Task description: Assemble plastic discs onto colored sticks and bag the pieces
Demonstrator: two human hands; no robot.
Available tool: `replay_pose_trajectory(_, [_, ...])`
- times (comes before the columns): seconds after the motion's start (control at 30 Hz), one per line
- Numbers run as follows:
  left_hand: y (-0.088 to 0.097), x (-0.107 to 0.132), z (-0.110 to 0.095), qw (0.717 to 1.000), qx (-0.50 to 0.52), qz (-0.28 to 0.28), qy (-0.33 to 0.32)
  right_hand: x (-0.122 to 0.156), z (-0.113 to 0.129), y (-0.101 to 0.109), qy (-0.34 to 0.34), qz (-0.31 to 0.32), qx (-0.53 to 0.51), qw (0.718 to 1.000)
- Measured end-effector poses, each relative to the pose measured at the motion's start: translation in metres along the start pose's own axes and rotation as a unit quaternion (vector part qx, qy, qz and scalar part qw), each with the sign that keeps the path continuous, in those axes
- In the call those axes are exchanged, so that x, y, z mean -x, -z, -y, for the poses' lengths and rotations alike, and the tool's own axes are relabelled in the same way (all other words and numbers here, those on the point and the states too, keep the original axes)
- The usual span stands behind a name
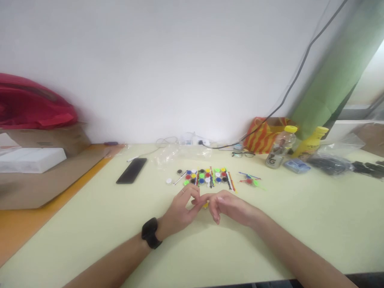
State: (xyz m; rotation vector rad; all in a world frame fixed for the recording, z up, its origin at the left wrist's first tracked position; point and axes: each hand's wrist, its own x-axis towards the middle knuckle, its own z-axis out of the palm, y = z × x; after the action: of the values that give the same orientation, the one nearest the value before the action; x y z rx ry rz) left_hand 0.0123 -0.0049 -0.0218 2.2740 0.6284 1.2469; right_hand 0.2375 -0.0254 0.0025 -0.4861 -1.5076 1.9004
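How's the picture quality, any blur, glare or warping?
Head view: soft, even light, only a faint shadow under the left hand and right hand; whole frame slightly blurred, so the coloured caps lack detail; the table edges bow slightly from wide-angle distortion.

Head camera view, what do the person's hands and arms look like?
No sleeves show on either arm. The left hand has a black watch at its wrist and what looks like a thin ring on one finger. The right hand wears nothing visible.
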Motion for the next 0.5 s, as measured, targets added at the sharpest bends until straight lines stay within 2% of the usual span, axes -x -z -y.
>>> replay_pose_trajectory(0.5, [0.0022, 0.0007, -0.0052, 0.999, -0.028, 0.029, -0.014, 0.0003, -0.0014, -0.0014, 0.003, 0.009, 0.004, 1.000])
